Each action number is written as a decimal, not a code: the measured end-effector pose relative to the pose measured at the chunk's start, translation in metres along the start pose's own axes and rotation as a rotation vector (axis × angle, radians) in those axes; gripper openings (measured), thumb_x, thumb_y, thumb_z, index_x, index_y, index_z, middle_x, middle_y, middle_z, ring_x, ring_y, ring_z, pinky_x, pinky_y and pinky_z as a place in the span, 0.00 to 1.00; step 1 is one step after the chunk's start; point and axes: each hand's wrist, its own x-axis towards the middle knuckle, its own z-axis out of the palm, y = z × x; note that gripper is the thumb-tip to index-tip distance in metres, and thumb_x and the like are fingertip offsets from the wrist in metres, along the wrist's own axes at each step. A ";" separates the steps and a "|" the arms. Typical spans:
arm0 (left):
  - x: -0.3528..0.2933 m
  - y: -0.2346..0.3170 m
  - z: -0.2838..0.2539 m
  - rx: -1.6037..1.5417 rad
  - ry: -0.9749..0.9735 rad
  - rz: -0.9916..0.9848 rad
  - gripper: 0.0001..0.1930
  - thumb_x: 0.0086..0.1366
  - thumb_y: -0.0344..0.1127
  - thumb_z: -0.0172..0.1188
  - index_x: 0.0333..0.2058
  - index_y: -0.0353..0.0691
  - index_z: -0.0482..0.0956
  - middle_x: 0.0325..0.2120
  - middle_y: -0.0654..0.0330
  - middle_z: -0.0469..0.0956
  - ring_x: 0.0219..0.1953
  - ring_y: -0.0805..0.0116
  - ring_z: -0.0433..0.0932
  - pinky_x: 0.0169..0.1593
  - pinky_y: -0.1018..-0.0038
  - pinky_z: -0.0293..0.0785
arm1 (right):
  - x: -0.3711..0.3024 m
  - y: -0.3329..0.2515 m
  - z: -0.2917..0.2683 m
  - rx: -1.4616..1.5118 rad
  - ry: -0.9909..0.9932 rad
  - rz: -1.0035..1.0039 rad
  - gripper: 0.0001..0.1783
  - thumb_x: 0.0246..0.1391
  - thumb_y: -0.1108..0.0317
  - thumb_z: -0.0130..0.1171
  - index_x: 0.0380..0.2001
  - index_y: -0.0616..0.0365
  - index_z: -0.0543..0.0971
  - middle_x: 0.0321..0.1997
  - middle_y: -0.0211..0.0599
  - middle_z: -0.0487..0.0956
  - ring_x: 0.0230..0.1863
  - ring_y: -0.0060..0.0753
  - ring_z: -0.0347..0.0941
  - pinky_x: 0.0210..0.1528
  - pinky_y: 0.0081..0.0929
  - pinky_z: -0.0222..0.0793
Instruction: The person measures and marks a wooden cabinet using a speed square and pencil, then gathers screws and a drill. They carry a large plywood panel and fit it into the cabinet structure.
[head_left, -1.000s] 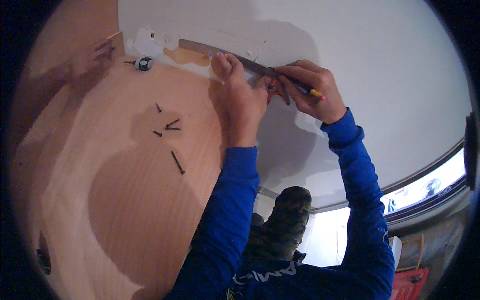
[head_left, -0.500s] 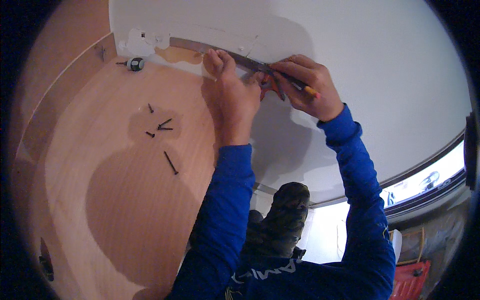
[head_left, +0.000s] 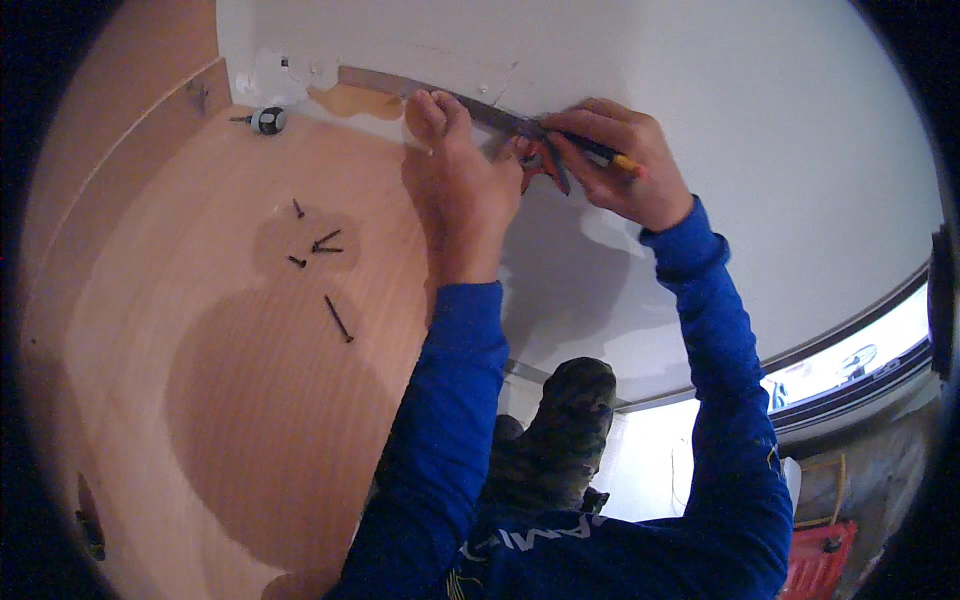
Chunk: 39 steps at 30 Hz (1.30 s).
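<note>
While close together, hands (head_left: pixel 468 190) (head_left: pixel 632 165) at metal strip (head_left: pixel 378 81)

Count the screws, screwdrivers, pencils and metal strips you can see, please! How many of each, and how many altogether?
Screws: 5
Screwdriver: 1
Pencil: 1
Metal strip: 1
Total: 8
</note>
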 end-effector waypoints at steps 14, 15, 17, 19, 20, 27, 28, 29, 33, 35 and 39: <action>0.001 -0.004 0.003 0.184 0.057 0.032 0.45 0.55 0.43 0.74 0.67 0.26 0.65 0.72 0.34 0.56 0.72 0.42 0.61 0.70 0.61 0.65 | 0.002 0.005 -0.001 0.034 -0.031 0.003 0.07 0.56 0.71 0.65 0.37 0.61 0.85 0.31 0.47 0.83 0.31 0.54 0.80 0.36 0.43 0.78; 0.002 -0.004 0.002 0.147 0.035 0.014 0.45 0.55 0.43 0.74 0.67 0.26 0.65 0.71 0.34 0.56 0.72 0.42 0.61 0.70 0.61 0.65 | 0.008 0.007 0.005 0.041 -0.034 -0.005 0.07 0.56 0.70 0.65 0.37 0.61 0.85 0.31 0.47 0.83 0.32 0.54 0.80 0.36 0.43 0.78; 0.002 -0.005 0.000 0.076 -0.033 -0.031 0.45 0.55 0.44 0.74 0.66 0.26 0.65 0.71 0.33 0.57 0.72 0.42 0.61 0.70 0.61 0.66 | 0.021 0.010 0.019 0.046 -0.045 -0.022 0.08 0.57 0.70 0.64 0.37 0.61 0.85 0.31 0.47 0.83 0.32 0.54 0.80 0.36 0.42 0.78; 0.002 -0.007 -0.001 0.067 -0.059 -0.025 0.47 0.56 0.43 0.74 0.68 0.23 0.61 0.72 0.32 0.54 0.75 0.41 0.54 0.72 0.59 0.60 | 0.026 0.011 0.022 0.036 -0.062 -0.013 0.08 0.57 0.69 0.64 0.38 0.60 0.85 0.31 0.48 0.83 0.31 0.55 0.80 0.36 0.42 0.78; 0.002 -0.008 -0.001 0.059 -0.059 -0.018 0.48 0.57 0.42 0.75 0.68 0.22 0.59 0.73 0.32 0.52 0.76 0.40 0.50 0.73 0.58 0.57 | 0.025 0.011 0.020 0.026 -0.080 0.004 0.08 0.58 0.68 0.63 0.38 0.60 0.85 0.31 0.48 0.82 0.32 0.55 0.80 0.36 0.43 0.78; 0.001 -0.010 0.005 0.114 0.025 -0.012 0.46 0.55 0.44 0.75 0.67 0.28 0.64 0.72 0.35 0.56 0.71 0.40 0.63 0.67 0.59 0.68 | 0.002 0.005 -0.005 0.029 -0.070 0.053 0.10 0.57 0.65 0.64 0.36 0.61 0.85 0.30 0.48 0.82 0.32 0.58 0.80 0.37 0.46 0.77; 0.002 -0.013 0.004 0.141 0.009 0.007 0.47 0.55 0.44 0.75 0.67 0.26 0.63 0.72 0.34 0.55 0.71 0.39 0.62 0.67 0.58 0.68 | 0.004 0.006 0.002 0.023 -0.063 0.003 0.10 0.57 0.66 0.64 0.36 0.61 0.85 0.31 0.48 0.82 0.32 0.58 0.80 0.37 0.47 0.78; 0.002 -0.016 0.005 0.177 0.006 0.044 0.48 0.54 0.44 0.75 0.67 0.24 0.62 0.72 0.32 0.54 0.72 0.37 0.61 0.67 0.57 0.68 | 0.010 0.010 0.012 0.013 -0.052 -0.042 0.09 0.57 0.66 0.64 0.36 0.61 0.85 0.31 0.48 0.82 0.33 0.58 0.80 0.37 0.47 0.78; 0.002 -0.031 0.011 0.138 0.002 0.032 0.48 0.54 0.45 0.75 0.69 0.30 0.63 0.71 0.38 0.59 0.66 0.38 0.69 0.66 0.58 0.70 | 0.024 0.023 0.035 -0.095 -0.065 -0.134 0.11 0.55 0.71 0.66 0.42 0.60 0.86 0.34 0.46 0.83 0.34 0.50 0.81 0.38 0.39 0.79; 0.004 -0.035 0.014 0.104 0.032 0.048 0.48 0.53 0.46 0.76 0.68 0.29 0.64 0.72 0.38 0.59 0.66 0.38 0.70 0.66 0.58 0.70 | 0.012 0.020 0.019 -0.141 -0.177 -0.036 0.11 0.55 0.72 0.65 0.42 0.60 0.86 0.33 0.45 0.83 0.34 0.49 0.82 0.38 0.38 0.79; 0.004 -0.026 0.011 0.071 0.043 -0.016 0.47 0.52 0.46 0.78 0.66 0.26 0.68 0.71 0.36 0.58 0.67 0.41 0.70 0.67 0.58 0.69 | -0.050 -0.006 -0.052 -0.008 0.108 0.060 0.09 0.57 0.72 0.61 0.39 0.63 0.84 0.33 0.47 0.83 0.32 0.50 0.80 0.37 0.41 0.78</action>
